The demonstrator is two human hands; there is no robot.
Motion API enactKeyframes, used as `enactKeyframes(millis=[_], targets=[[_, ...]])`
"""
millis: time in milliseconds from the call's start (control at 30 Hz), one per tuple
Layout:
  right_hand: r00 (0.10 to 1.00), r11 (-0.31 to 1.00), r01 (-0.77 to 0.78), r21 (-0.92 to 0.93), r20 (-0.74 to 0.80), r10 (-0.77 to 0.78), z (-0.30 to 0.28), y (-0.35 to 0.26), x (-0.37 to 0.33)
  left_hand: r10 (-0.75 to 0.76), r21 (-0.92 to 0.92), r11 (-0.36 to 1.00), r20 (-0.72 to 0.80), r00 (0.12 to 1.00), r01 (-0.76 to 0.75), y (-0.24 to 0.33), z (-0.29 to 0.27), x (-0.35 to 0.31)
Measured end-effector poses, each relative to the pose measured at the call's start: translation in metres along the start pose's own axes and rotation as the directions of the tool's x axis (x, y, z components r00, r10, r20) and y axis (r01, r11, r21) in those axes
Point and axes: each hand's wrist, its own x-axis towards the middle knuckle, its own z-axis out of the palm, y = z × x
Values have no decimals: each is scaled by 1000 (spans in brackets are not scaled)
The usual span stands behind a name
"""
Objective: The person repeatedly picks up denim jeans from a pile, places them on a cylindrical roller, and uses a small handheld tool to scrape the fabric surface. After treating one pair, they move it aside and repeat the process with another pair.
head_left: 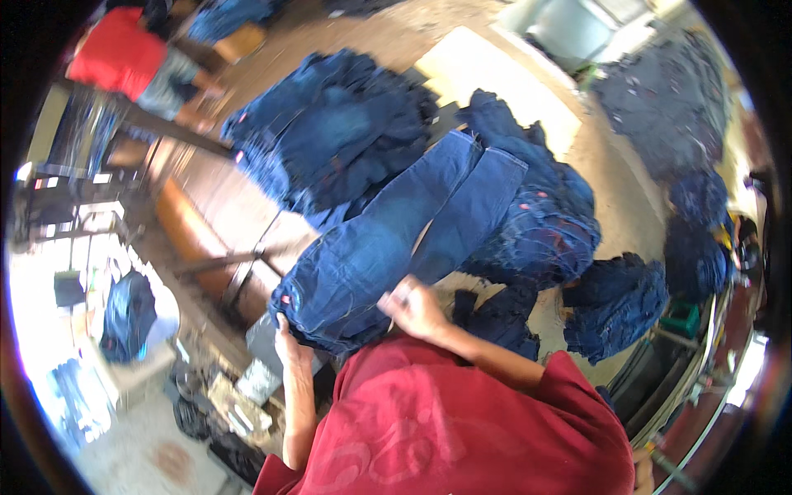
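The left hand (292,345) grips the jeans (363,252) at the waist, their legs stretched over a denim pile (549,223). The right hand (415,308) blurs near them; I cannot tell its grip

A pair of blue jeans (355,247) stretches out in front of the person in the maroon shirt (470,412), its legs pointing up and right toward a denim heap (544,239), with a larger denim pile (330,115) beyond. The left hand (293,346) grips the waist end, while the blurred right hand (415,308) is at the near edge, contact unclear. At upper left, a co-worker in red (120,54) bends forward.
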Motion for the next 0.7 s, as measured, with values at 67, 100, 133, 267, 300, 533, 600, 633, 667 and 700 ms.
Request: enactKeyframes(millis=[67,100,133,267,300,533,600,633,667,700], targets=[[899,962,-117,245,-385,208,2,28,33,99,-14,995,-95,990,-101,32,-61,-9],[844,903,-291,316,-359,398,-4,43,50,189,6,982,-142,972,-190,44,-85,-12],[741,795,-474,378,-317,592,-7,56,66,224,71,975,-277,934,-212,54,-103,-14],[274,-219,-817,534,693,667,-5,93,113,333,369,912,-409,850,-180,72,-113,-19],[385,-139,-743,655,588,711,0,99,124,448,504,838,-414,792,-211,71,-102,-23],[534,-192,-339,921,356,767,-56,136,187,670,729,-361,637,382,-582,13,72,-54],[698,58,-209,976,107,708,-85,124,200,362,579,-341,808,465,-740,-25,123,-51],[752,88,-184,979,82,654,-105,113,206,254,533,-348,846,469,-772,-42,142,-44],[755,139,-149,979,21,656,-124,99,209,87,506,-354,855,511,-787,-57,156,-37],[793,216,-70,974,-77,605,-139,84,211,72,447,-449,881,467,-774,-70,164,-31]])
